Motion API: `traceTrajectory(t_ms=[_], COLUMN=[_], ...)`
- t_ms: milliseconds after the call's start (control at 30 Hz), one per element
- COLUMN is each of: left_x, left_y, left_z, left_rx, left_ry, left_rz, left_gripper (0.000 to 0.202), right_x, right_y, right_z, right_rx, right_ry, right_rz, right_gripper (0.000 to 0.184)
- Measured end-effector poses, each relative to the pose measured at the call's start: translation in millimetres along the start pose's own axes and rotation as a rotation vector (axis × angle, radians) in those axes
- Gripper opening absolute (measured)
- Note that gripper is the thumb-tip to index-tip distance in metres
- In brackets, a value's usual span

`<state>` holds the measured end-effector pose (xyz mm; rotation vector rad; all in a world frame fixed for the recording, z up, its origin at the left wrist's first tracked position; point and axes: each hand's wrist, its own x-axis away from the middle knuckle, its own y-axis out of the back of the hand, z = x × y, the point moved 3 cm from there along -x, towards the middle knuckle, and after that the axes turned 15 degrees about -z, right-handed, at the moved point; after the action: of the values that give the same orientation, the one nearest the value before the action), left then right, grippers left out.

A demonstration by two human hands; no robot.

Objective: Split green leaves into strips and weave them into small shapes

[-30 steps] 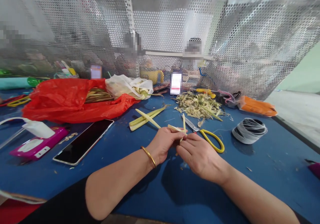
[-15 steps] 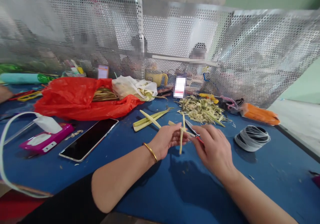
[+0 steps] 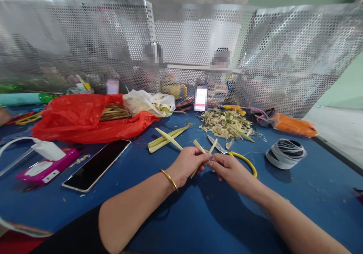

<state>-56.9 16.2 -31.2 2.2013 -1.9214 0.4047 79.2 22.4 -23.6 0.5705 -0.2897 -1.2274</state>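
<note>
My left hand (image 3: 193,163), with a gold bangle at the wrist, pinches crossed pale green plant strips (image 3: 213,146) above the blue table. Fingers of my right hand (image 3: 227,169) are closed at the near right end of the same strips, touching the left fingertips; what lies between them is mostly hidden. Scissors (image 3: 219,147) with a yellow handle lie on the table just beyond my right hand, blades pointing away to the left. Left of my hands lies a small bundle of green stalks (image 3: 170,137). A heap of plant trimmings (image 3: 227,123) sits behind the scissors.
A red plastic bag (image 3: 70,116) with dry stalks and a white bag (image 3: 144,102) lie back left. A dark-screened phone (image 3: 98,165) and a purple power strip (image 3: 49,167) are at left. A spool of pale cord (image 3: 285,154) and an orange packet (image 3: 295,124) stand right. A perforated metal screen (image 3: 195,28) closes the back.
My right hand has let go of the scissors, which now lie on the table, and has closed on the plant strips. The strips have turned in my left hand.
</note>
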Motion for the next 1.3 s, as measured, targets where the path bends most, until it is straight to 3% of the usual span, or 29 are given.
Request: traceTrajectory(t_ms=[167, 333, 633, 733, 900, 1033, 1167, 1300], left_x=[-3, -4, -6, -5, -5, -6, -2, 3], left_y=[-1.3, -1.8, 2.9, 3.1, 2.5, 3.3, 1.6, -0.4], left_z=[0, 1, -2, -3, -1, 0, -3, -3], left_rx=[0.013, 0.021, 0.099, 0.061, -0.006, -0.021, -0.054, -0.115], left_ry=[-0.141, -0.180, -0.015, -0.086, -0.195, -0.129, -0.082, -0.059], left_rz=[-0.002, -0.008, 0.080, 0.105, 0.025, 0.016, 0.092, 0.130], left_gripper=[0.016, 0.018, 0.039, 0.037, 0.033, 0.035, 0.039, 0.035], right_x=[1, 3, 2, 2, 5, 1, -7, -9], right_y=[5, 1, -2, -3, -6, -1, 9, 10], right_z=[6, 7, 0, 3, 7, -2, -10, -9], right_rx=[0.005, 0.044, -0.022, 0.002, 0.088, 0.067, -0.208, -0.437], right_ry=[0.087, 0.128, 0.048, 0.099, 0.170, 0.021, -0.189, -0.273], right_rz=[-0.082, -0.086, -0.121, -0.120, -0.188, -0.265, -0.410, -0.362], right_gripper=[0.025, 0.023, 0.026, 0.025, 0.027, 0.036, 0.038, 0.041])
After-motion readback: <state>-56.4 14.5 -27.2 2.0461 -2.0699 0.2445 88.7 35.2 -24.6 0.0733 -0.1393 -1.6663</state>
